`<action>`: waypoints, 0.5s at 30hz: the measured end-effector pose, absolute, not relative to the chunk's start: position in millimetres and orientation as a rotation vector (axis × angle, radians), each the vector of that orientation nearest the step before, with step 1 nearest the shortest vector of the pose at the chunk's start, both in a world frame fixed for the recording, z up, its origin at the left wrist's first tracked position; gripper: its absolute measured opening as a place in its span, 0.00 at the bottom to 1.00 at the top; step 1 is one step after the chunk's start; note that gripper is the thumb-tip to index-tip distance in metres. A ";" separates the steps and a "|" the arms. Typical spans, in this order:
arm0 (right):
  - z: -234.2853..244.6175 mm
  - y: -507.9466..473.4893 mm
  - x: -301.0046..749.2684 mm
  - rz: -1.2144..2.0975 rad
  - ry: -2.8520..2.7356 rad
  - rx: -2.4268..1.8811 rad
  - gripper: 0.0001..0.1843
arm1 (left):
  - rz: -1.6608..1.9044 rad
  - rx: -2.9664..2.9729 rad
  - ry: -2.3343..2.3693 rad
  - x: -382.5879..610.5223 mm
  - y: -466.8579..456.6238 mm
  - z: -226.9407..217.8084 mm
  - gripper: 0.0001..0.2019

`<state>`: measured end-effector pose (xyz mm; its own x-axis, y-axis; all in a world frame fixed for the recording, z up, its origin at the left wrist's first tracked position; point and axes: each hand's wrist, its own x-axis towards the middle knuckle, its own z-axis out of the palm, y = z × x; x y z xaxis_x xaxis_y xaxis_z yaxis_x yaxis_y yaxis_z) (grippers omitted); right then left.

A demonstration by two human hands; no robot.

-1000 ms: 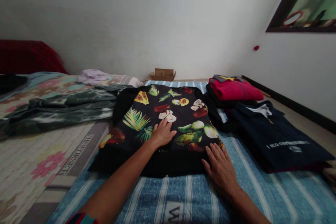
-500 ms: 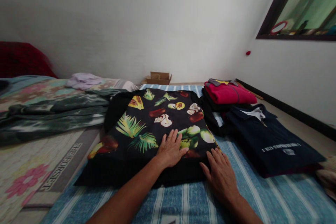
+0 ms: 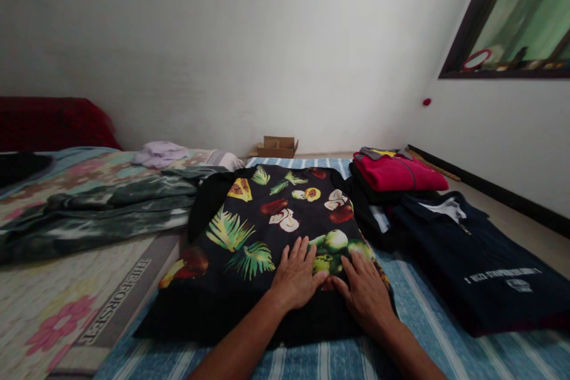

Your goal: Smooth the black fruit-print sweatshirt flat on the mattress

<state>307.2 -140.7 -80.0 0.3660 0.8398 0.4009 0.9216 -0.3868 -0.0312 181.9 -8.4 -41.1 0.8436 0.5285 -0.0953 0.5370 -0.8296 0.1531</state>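
A black top (image 3: 249, 237) with printed fruit and green leaves lies spread flat on a blue striped sheet (image 3: 427, 309). My left hand (image 3: 297, 276) rests palm down on its lower middle, fingers stretched out. Beside it, my right hand (image 3: 365, 291) lies flat near the top's lower right part, fingers apart and over the green fruit print. Neither hand grips the cloth. The top's dark sleeves lie out at both sides.
To the right are a folded navy collared shirt (image 3: 481, 261) and a stack with a pink garment (image 3: 401, 173). Camouflage-like trousers (image 3: 124, 202) lie left on a floral bedspread (image 3: 57, 303). Behind, a cardboard box (image 3: 279, 147) stands by the wall.
My right hand has moved left from the top's right edge onto its printed front. My left hand stays on the cloth. The view has shifted slightly.
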 end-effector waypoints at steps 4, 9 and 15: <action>-79.5 -144.7 310.9 -0.517 -1.528 -2.331 0.20 | -0.092 2.825 0.832 181.9 -8.8 -36.4 0.34; -72.8 -151.4 328.1 -0.445 -1.304 -2.355 0.17 | -0.120 2.816 0.853 182.6 -8.4 -34.9 0.34; -75.1 -155.7 344.6 -0.205 -1.072 -2.360 0.21 | -0.164 2.791 0.860 182.3 -9.4 -28.1 0.34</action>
